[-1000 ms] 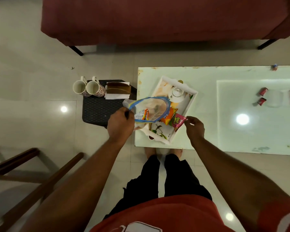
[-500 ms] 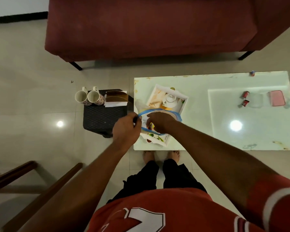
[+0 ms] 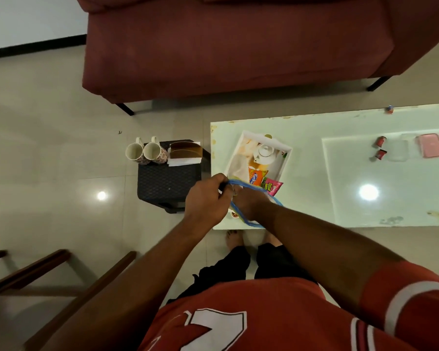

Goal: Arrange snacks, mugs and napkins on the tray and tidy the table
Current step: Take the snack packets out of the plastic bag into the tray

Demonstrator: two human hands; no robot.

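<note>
A white tray (image 3: 287,152) lies on the glass table's left end, holding a white teapot (image 3: 264,154), an orange snack packet (image 3: 256,177) and a pink-green snack packet (image 3: 272,186). My left hand (image 3: 207,198) grips the blue rim of a clear plastic bag (image 3: 235,207) over the tray's near end. My right hand (image 3: 250,202) is pushed inside the bag's mouth; what its fingers hold is hidden. Two floral mugs (image 3: 145,154) and a napkin holder (image 3: 185,153) stand on a black stool (image 3: 166,184) left of the table.
A red sofa (image 3: 238,46) stands behind the glass table (image 3: 314,211). On the table's right part lie two small red wrappers (image 3: 380,148), a clear container (image 3: 398,150) and a pink lid (image 3: 430,148). Wooden chair parts (image 3: 36,272) are at lower left.
My right hand went from the tray's right edge into the bag's mouth. The bag dropped toward the tray's near end, uncovering the two snack packets. The view pulled back.
</note>
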